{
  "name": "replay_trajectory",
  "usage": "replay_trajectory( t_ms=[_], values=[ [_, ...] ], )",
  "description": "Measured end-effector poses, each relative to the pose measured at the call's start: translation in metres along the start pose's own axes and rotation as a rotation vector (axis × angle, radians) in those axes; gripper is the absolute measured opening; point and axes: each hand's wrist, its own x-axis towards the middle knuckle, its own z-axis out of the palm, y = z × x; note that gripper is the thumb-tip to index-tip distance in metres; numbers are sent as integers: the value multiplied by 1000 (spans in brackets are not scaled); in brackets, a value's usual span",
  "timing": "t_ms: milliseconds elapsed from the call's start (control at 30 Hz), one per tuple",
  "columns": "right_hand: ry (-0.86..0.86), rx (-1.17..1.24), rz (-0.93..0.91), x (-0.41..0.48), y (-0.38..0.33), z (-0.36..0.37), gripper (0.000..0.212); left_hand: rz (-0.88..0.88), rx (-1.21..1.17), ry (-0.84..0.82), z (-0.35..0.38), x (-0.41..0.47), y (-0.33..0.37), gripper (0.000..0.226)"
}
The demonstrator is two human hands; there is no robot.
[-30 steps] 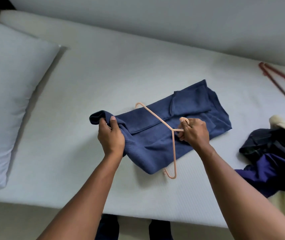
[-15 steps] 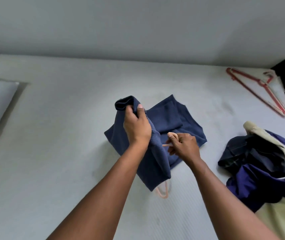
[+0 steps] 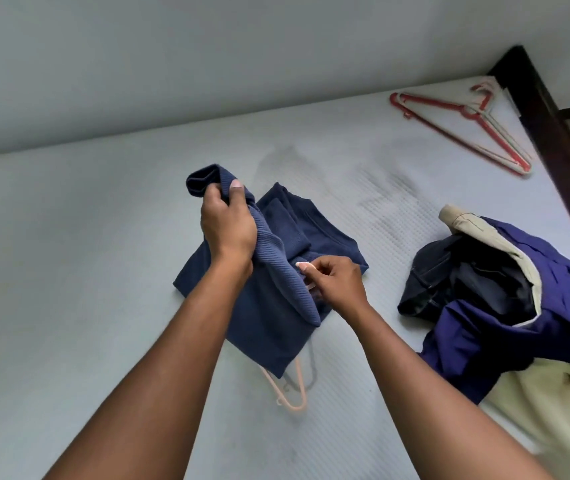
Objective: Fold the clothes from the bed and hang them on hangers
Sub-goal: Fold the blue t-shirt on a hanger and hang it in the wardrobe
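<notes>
Navy garment (image 3: 269, 317) is being held near frame centre, partly lifted off the bed (image 3: 68, 271). Its folded upper end is being gripped by the left hand (image 3: 228, 226), fingers and thumb wrapped round the ribbed cloth, at 11 o'clock from the garment's middle. The rest is being draped down over the peach hanger (image 3: 292, 407). Only one end of the hanger is showing, sticking out at 6 o'clock beneath the cloth and clear of the sheet, with a shadow being cast beside it. The right hand (image 3: 337, 285) is being held at 3 o'clock against the fold, fingers curled narrow. A pale strip, seemingly the hanger's neck, is being pinched between them. A pile of clothes (image 3: 519, 289) is lying at 3 o'clock, well apart. Red and white hangers (image 3: 470, 112) are lying at 1 o'clock, near the dark bed frame (image 3: 553, 143).
</notes>
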Motion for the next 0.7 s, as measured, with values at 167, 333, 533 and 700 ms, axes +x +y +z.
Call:
replay_trajectory(
  t_ms=[167, 333, 533, 700],
  values=[
    [-64, 204, 65, -12, 4, 3, 26, -102, -63, -19, -9, 8, 3, 19],
    [-29, 268, 60, -22, 3, 9, 25, -179, -36, -73, -44, 17, 4, 18],
    [32, 254, 69, -23, -2, 18, 25, -241, -71, -103, -93, 12, -13, 15],
    [108, 218, 73, -24, 2, 28, 22, -301, -167, -99, -110, 4, -21, 15]
  ],
)
